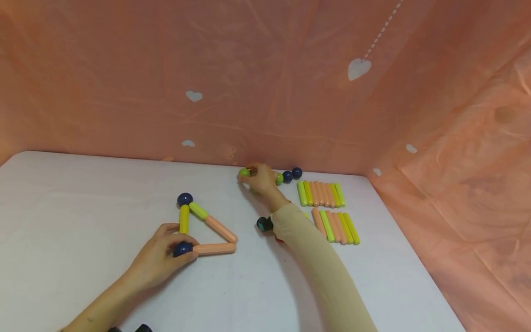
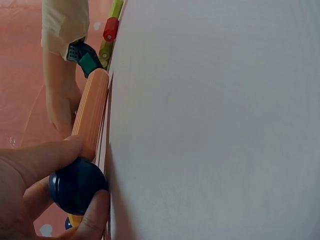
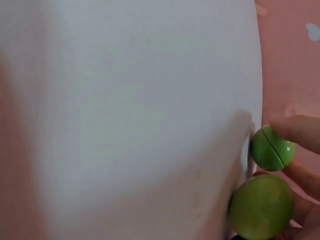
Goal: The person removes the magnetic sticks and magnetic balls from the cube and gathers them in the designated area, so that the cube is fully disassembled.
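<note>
My left hand point(image 1: 159, 253) grips a dark blue ball point(image 1: 182, 249) between thumb and fingers, low on the table. From that ball a yellow rod point(image 1: 184, 219) runs up to a second blue ball point(image 1: 185, 199), and a peach rod point(image 1: 215, 249) points right. A lime rod point(image 1: 198, 211) and another peach rod point(image 1: 221, 229) lie end to end, closing a triangle outline. At the table's back edge my right hand point(image 1: 263, 179) pinches a green ball point(image 1: 244, 172). In the right wrist view a nearer green ball point(image 3: 262, 206) sits beside the fingers.
Right of my right hand are a green ball point(image 1: 279, 179) and two blue balls point(image 1: 287, 176). Two rows of lime, yellow and peach rods point(image 1: 321, 193) lie on the right; my right forearm point(image 1: 319, 263) partly covers the nearer row. A pink curtain point(image 1: 249, 92) hangs behind the table.
</note>
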The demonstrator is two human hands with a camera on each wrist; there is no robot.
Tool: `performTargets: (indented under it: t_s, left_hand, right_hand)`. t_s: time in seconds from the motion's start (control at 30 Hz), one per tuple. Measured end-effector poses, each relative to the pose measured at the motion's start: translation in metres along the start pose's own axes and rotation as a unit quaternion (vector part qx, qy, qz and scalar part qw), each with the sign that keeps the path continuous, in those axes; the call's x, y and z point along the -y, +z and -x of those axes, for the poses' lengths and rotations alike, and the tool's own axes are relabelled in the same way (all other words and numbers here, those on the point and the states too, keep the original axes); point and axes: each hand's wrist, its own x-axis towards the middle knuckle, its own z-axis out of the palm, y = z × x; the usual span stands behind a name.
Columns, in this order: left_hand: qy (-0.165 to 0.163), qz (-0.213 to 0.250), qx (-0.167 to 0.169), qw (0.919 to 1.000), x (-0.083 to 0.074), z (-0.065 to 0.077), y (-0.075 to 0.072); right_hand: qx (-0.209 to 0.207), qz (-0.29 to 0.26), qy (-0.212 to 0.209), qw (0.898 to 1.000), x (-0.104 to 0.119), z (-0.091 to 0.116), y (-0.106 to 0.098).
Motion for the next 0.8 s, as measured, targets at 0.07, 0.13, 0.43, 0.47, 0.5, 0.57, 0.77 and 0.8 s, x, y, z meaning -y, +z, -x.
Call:
performTargets:
  t_s: [0.07,0.13,0.43,0.47,0.5,0.57,0.77,0.8]
  left_hand:
    - [-0.001,-0.001,0.001,1.0,0.0,0.0,0.0]
    - [-0.002,-0.002,0.003,1.0,-0.001,-0.001,0.0]
    - [-0.003,-0.008,0.005,0.9999,0.001,-0.003,-0.001]
    - [-0.002,-0.009,0.005,0.9999,0.001,-0.004,-0.001]
    - [0.0,-0.011,0.003,0.9999,0.002,-0.004,-0.002]
    - [0.001,-0.013,0.002,0.9999,0.003,-0.005,-0.003]
    - [-0.005,-0.011,0.006,0.9999,0.005,-0.005,-0.005]
    - [-0.004,-0.011,0.007,0.9999,0.005,-0.005,-0.005]
  right_hand:
    - [0.004,0.006,-0.003,1.0,-0.001,0.001,-0.001]
    - [0.006,0.002,-0.005,1.0,-0.001,0.003,-0.003]
    - [0.013,-0.111,-0.017,0.994,0.003,0.03,-0.02]
    - [0.009,-0.115,-0.022,0.993,0.004,0.035,-0.022]
    - [0.008,-0.122,-0.026,0.992,0.006,0.04,-0.022]
    - [0.013,-0.139,-0.039,0.989,0.008,0.05,-0.023]
    - [0.055,-0.185,-0.056,0.98,0.014,0.08,-0.015]
    - [0.064,-0.19,-0.056,0.978,0.014,0.085,-0.013]
